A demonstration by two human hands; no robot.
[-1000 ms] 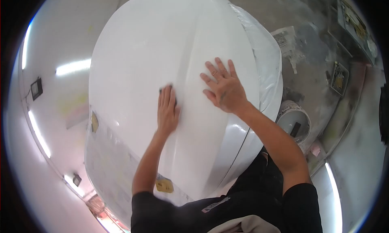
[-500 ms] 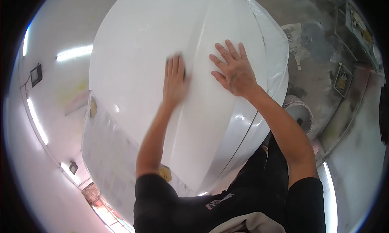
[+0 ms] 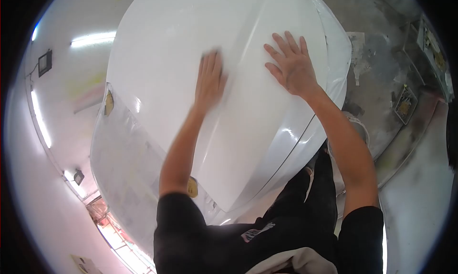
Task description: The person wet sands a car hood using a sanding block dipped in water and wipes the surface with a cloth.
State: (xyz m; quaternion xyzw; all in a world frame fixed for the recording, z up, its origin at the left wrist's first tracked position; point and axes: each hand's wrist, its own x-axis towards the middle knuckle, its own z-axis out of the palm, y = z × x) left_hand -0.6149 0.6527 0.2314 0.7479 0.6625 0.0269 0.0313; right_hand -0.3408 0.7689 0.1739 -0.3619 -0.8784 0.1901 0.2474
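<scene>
A white car hood point(image 3: 238, 135) with a raised crease fills the middle of the head view. My left hand point(image 3: 210, 83) lies on it left of the crease, blurred by motion, fingers together over a thin dark pad point(image 3: 203, 55). Only a sliver of that pad shows at the fingertips; the rest is hidden under the hand. Right of the crease, my right hand point(image 3: 296, 71) rests flat on the hood with its fingers spread, holding nothing.
Clear plastic sheeting point(image 3: 337, 45) covers the hood's right side. Masking film point(image 3: 124, 164) hangs at the left. A bucket point(image 3: 361, 130), a small tray point(image 3: 405, 106) and a metal rack point(image 3: 422, 54) stand on the right. My legs are close to the hood's front edge.
Both hands sit higher and further right in view, the right one more so. The camera view has shifted too. Left-hand fingers stay together; right-hand fingers stay spread.
</scene>
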